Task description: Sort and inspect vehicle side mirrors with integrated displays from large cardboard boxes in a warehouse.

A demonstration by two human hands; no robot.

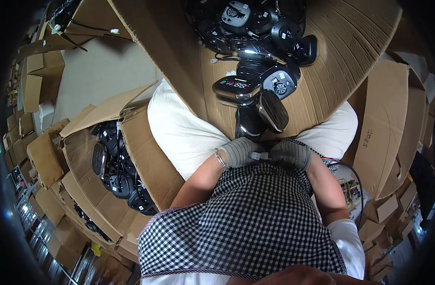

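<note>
Watching remotely, I see a white connector [260, 155] between the left hand [241, 152] and right hand [291, 154], beside the checked apron [265, 209], its long axis roughly left-right, mating end unclear. Their grip is hidden; I can't tell what either holds. Probably plug handling; next calls for straight alignment.

Grey striped gloves [293, 155]; silvery bracelet [220, 157] behind the left hand [240, 152] — checked black-and-white apron [260, 213] below it, white trousers [177, 128] beyond.
</note>
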